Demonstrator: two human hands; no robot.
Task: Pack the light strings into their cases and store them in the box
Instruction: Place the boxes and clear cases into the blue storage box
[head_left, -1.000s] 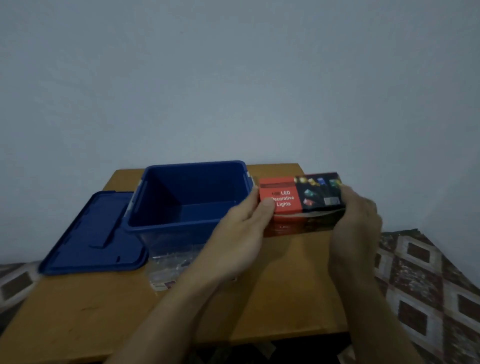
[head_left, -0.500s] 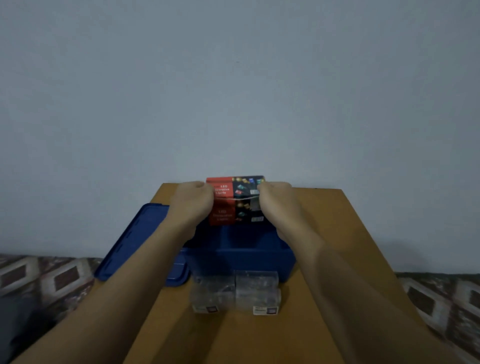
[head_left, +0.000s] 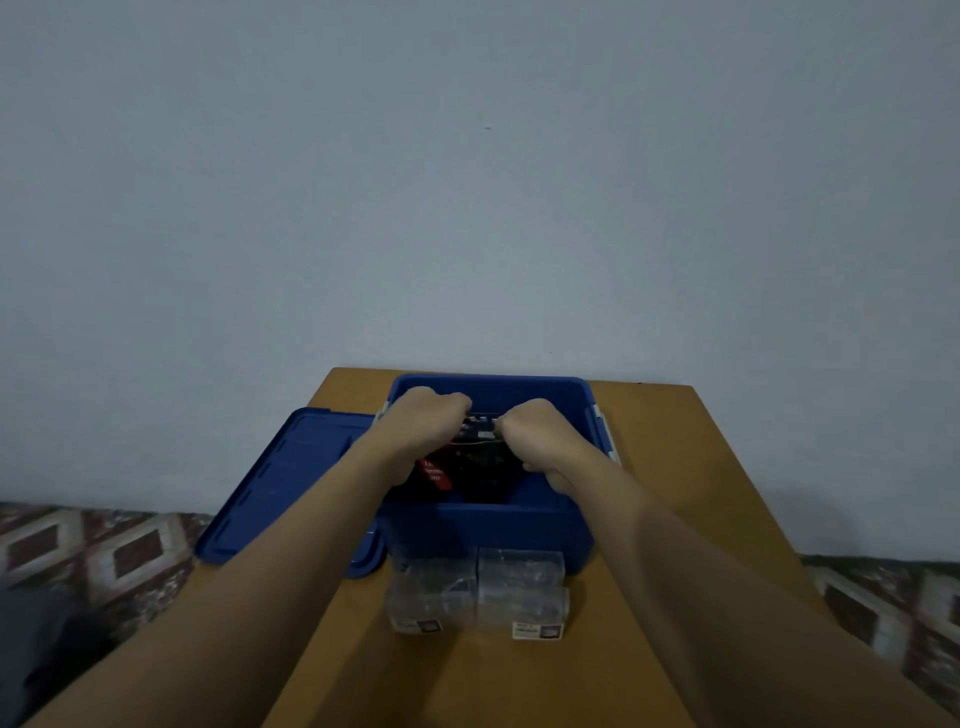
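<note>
Left hand (head_left: 426, 423) and right hand (head_left: 537, 436) grip the ends of the red-and-black light case (head_left: 470, 470), tilted inside the blue box (head_left: 483, 530). The blue lid (head_left: 291, 478) lies left on the table (head_left: 675, 467), and two clear cases (head_left: 519, 587) sit against the box front.

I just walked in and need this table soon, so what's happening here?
A person's left hand and right hand both grip a red and black LED light carton, held down inside the open blue storage box on the wooden table. The box's blue lid lies on the table to its left. Two clear plastic cases sit in front of the box, not yet stored.
</note>
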